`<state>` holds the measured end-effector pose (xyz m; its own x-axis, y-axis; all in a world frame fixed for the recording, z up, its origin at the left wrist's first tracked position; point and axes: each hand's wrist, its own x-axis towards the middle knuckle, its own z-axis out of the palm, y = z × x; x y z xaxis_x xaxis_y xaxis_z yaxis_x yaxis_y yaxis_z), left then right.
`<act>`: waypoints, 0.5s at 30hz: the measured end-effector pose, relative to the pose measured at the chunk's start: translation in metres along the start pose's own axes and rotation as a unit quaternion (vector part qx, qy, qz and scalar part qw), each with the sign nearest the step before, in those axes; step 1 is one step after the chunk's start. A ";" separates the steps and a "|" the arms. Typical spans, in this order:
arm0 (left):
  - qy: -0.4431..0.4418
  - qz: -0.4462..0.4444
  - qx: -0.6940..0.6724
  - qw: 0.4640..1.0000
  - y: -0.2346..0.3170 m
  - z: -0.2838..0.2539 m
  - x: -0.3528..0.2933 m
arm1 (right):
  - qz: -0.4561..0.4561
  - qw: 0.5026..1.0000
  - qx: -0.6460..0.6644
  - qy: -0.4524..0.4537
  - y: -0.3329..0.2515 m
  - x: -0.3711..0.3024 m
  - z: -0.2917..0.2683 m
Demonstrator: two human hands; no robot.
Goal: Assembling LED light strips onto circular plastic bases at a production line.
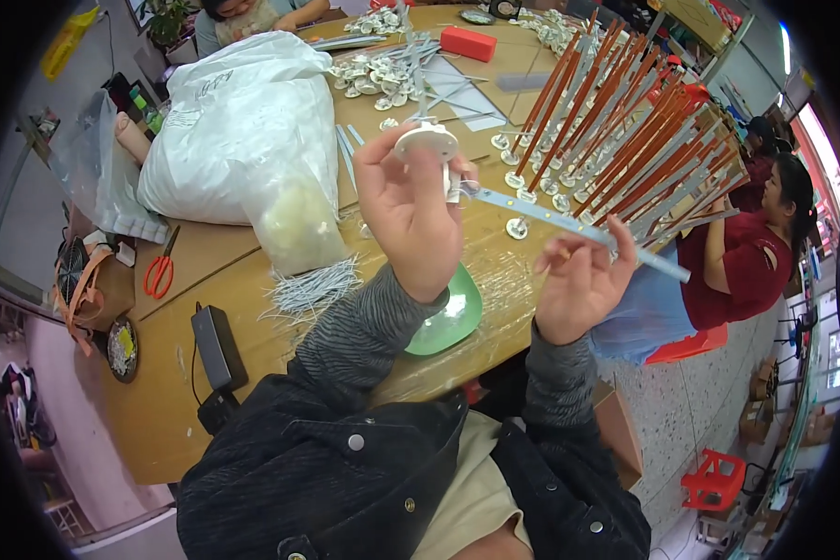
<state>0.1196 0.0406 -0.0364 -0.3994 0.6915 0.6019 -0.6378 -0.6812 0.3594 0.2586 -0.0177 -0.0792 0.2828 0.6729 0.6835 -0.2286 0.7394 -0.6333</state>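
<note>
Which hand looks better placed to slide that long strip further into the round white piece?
Probably the right hand. Its fingers pinch the pale strip, whose tip meets the white disc. The left hand grips that disc and seems to steady it.

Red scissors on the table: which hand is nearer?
Left. The left hand, raised and holding a white disc, is on the same side as the red scissors. The right hand, gripping a pale strip, is farther right.
</note>
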 end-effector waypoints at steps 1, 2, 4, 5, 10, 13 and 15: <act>-0.010 -0.004 -0.011 1.000 0.000 0.001 -0.001 | 0.019 0.998 -0.037 0.044 0.000 0.011 0.008; -0.008 -0.006 -0.010 1.000 -0.001 -0.002 -0.003 | 0.038 0.993 -0.073 0.086 0.001 0.021 0.015; -0.034 -0.018 0.009 0.999 -0.004 -0.005 -0.010 | 0.041 0.994 -0.077 0.061 0.000 0.033 0.020; -0.036 -0.020 0.012 0.999 -0.002 -0.002 -0.011 | 0.037 0.991 -0.118 0.041 0.000 0.036 0.020; 0.067 -0.252 -0.041 0.965 0.005 -0.004 -0.008 | -0.013 0.959 -0.242 -0.150 -0.024 0.072 0.011; 0.085 -0.304 -0.058 0.947 0.004 -0.001 -0.010 | 0.008 0.933 -0.230 -0.276 -0.036 0.109 0.003; 0.086 -0.318 -0.070 0.942 0.000 0.002 -0.016 | -0.002 0.917 -0.229 -0.326 -0.039 0.124 0.000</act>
<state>0.1276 0.0291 -0.0443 0.0002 0.9858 0.1681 -0.8597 -0.0856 0.5035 0.3025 0.0370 0.0301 -0.3688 0.6511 0.6634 0.2296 0.7554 -0.6137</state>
